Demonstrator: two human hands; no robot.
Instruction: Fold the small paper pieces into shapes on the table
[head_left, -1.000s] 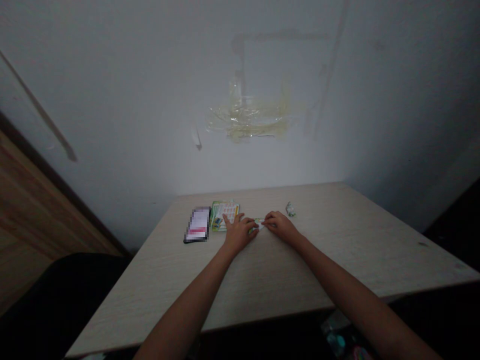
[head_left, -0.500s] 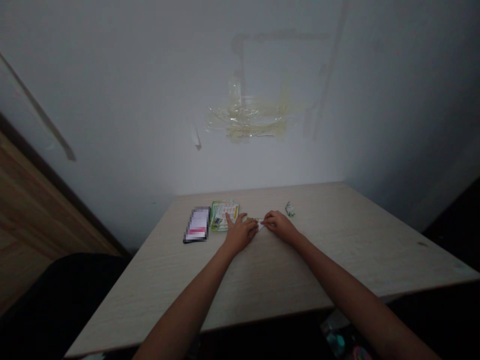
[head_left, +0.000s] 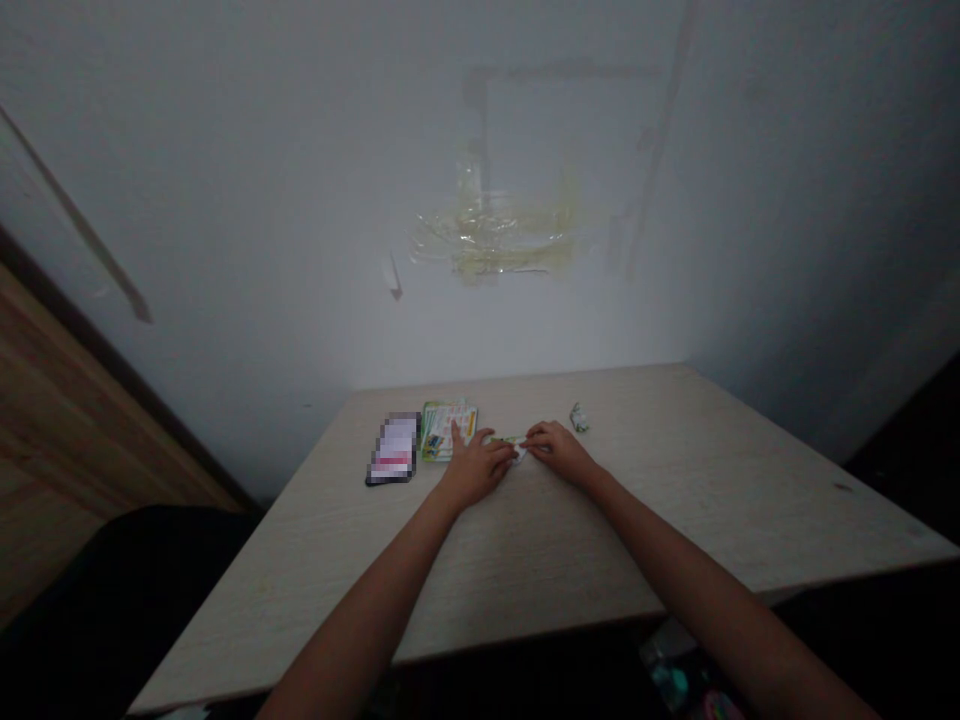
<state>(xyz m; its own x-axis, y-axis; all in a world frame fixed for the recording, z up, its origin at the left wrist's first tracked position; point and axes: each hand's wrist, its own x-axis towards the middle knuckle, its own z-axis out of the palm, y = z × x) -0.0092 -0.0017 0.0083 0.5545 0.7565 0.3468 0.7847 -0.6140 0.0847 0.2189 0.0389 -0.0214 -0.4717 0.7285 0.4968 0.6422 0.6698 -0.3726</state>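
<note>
Between my hands, on the table, lies a small white and green piece of paper [head_left: 520, 455], mostly covered by fingers. My left hand [head_left: 480, 470] is palm down, with its right-side fingers closed on the paper's left part. Its outer fingers are spread, one reaching over a stack of printed leaflets [head_left: 442, 438]. From the other side my right hand [head_left: 555, 448] pinches the paper's right end, its fingers bunched together. A crumpled scrap of printed paper [head_left: 578, 418] rests just beyond the right hand.
Left of the leaflets lies a phone [head_left: 394, 447] with a blurred, lit screen. The wooden table [head_left: 315, 590] meets a wall with strips of clear tape [head_left: 510, 240]. A dark chair-like shape [head_left: 142, 590] stands at the left, and several items sit below the table's front edge.
The paper between my fingers has shifted slightly and shows more green along its upper edge. Both hands stay in nearly the same place.
</note>
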